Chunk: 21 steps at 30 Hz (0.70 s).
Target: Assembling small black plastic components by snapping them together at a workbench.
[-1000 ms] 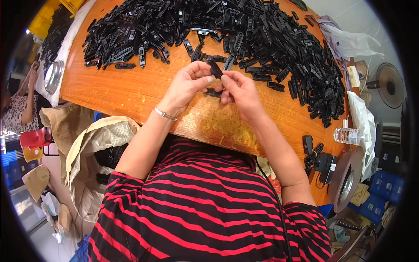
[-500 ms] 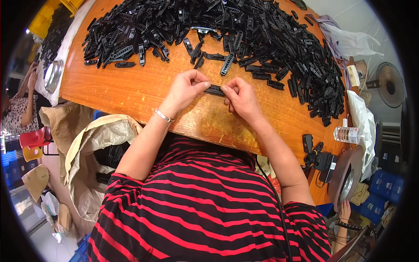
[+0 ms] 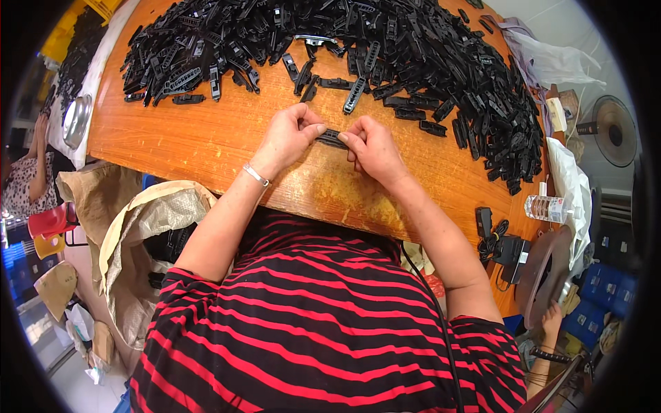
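Between my two hands is a small, long black plastic part (image 3: 331, 138), held level just above the wooden table (image 3: 227, 148). My left hand (image 3: 289, 140), with a silver bracelet at its wrist, pinches the part's left end. The right end is gripped by the thumb and fingers of my right hand (image 3: 372, 146). Beyond my hands, a big heap of similar black plastic parts (image 3: 441, 62) curves across the far side of the table. A greyish ladder-like part (image 3: 354, 95) lies loose in front of the heap, with several black ones close by.
An open woven sack (image 3: 124, 234) with black parts inside stands at the table's left edge. A metal dish (image 3: 77, 121) is at the far left. On the right are a clear plastic bottle (image 3: 544, 208), a black power adapter (image 3: 511, 256) with cable, and a fan (image 3: 613, 131). Another person's hand (image 3: 551, 323) shows lower right.
Both hands still hold the black part, with little movement between them. The whole view has shifted slightly. At the lower right, the other person's hand has risen and changed position.
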Available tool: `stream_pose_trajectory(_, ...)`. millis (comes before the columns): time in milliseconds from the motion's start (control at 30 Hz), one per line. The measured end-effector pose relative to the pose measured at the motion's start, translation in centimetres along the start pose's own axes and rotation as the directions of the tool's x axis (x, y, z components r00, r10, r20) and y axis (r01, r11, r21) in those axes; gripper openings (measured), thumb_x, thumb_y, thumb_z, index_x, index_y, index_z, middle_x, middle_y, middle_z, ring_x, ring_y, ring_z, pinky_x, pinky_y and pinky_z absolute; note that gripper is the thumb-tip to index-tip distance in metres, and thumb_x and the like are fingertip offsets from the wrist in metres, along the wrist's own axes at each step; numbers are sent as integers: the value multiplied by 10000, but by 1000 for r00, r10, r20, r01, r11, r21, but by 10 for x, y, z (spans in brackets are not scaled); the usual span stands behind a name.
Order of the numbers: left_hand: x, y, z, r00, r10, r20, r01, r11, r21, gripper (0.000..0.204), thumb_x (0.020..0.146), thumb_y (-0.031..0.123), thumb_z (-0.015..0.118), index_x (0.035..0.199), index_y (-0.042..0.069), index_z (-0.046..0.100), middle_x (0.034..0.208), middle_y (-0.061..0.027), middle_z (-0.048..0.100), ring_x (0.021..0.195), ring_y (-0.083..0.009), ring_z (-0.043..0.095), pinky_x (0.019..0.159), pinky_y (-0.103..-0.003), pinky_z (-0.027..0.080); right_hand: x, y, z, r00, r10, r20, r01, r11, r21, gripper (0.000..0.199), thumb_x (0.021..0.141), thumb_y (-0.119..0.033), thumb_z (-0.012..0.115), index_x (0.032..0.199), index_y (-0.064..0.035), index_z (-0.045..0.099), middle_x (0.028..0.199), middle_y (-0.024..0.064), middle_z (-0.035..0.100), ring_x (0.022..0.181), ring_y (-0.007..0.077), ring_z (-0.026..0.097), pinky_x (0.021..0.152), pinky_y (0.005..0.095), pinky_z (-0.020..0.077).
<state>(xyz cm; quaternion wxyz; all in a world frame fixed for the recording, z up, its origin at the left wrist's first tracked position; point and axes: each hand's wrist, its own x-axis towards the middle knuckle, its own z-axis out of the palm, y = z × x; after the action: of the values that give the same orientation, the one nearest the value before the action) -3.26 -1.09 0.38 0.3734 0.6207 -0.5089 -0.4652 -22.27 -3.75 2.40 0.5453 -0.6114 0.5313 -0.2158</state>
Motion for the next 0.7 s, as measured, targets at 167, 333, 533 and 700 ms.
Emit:
stream_pose_trajectory(167, -1, 13, -5, 998, 5, 59, -13, 990, 143, 114, 865, 67, 696, 841, 26, 592, 722, 7, 586, 653, -72, 512, 606, -248, 455, 6, 1, 0, 996, -58, 69, 72, 970, -231, 211, 929, -144, 642, 852, -14, 494, 586, 42, 581, 445, 109, 529, 404, 262, 405)
stream_pose_trajectory(333, 15, 15, -8, 991, 100, 86, -123, 932, 341, 142, 851, 53, 687, 815, 16, 555, 694, -17, 566, 637, -114, 519, 601, -286, 450, 10, -19, -6, 997, 10, 80, 21, 928, -372, 249, 929, -181, 651, 840, -18, 484, 585, 50, 581, 461, 127, 545, 417, 291, 419)
stream_pose_trajectory(533, -2, 9, -18, 991, 134, 16, -131, 926, 353, 173, 806, 129, 728, 821, 31, 586, 720, -101, 614, 684, -265, 596, 643, -372, 471, 6, -11, -3, 998, -56, 31, 64, 896, -439, 320, 852, -301, 727, 888, -15, 589, 754, 150, 655, 739, 288, 640, 678, 408, 488)
stream_pose_trajectory(700, -93, 49, -88, 972, 231, 42, -231, 910, 343, 135, 821, 42, 685, 809, 3, 555, 731, -51, 501, 694, -159, 496, 632, -297, 432, -14, -4, -24, 991, -130, 45, 136, 880, -456, 238, 881, -227, 690, 886, -10, 590, 791, 120, 652, 735, 221, 633, 652, 350, 498)
